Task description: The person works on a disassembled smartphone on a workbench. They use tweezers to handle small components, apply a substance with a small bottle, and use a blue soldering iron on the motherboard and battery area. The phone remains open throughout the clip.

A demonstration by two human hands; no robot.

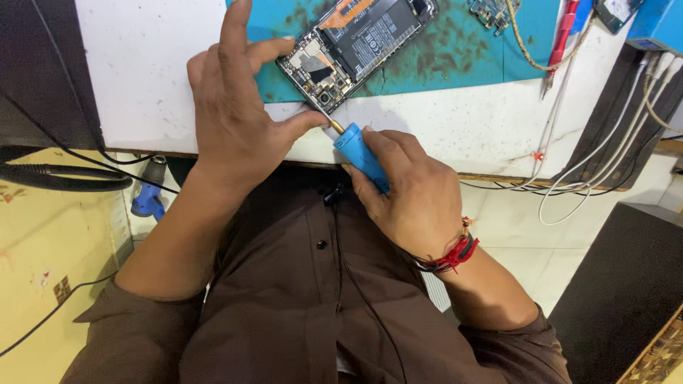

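Observation:
An opened phone [356,44] with its back cover off lies tilted on a stained teal work mat [455,50], showing its battery and circuit board. My left hand [238,114] rests on the white table beside the phone's lower end, its index finger and thumb touching that end. My right hand [409,188] grips a blue-handled screwdriver [359,156]. The thin metal tip of the screwdriver points at the phone's lower corner near the camera modules. A red thread band circles my right wrist.
A small circuit board [493,10] and a red-handled tool [562,32] lie at the mat's upper right. White cables [605,163] hang off the table's right side. A blue device [658,25] sits at the far right, and a blue tool [148,198] lies below the table's left.

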